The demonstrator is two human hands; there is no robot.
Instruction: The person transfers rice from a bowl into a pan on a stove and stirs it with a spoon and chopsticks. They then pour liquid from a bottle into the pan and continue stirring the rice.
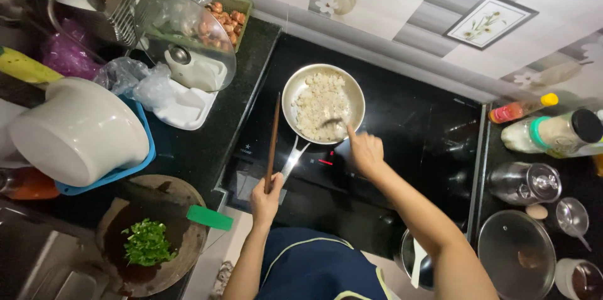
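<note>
A small steel frying pan [323, 104] sits on the black induction hob [408, 136], holding pale crumbled food [319, 106]; its handle [293, 160] points toward seven o'clock. The left hand [267, 198] is closed around a pair of long wooden chopsticks [272, 141] at their lower end, just beside the handle tip. The right hand [366, 151], at four o'clock of the pan, points its forefinger at the rim; it seems to grasp nothing, though the palm is hidden. The pan looks light, rigid and probably hot at the bowl, so the handle is the safe hold. The chopsticks are stiff and slim.
</note>
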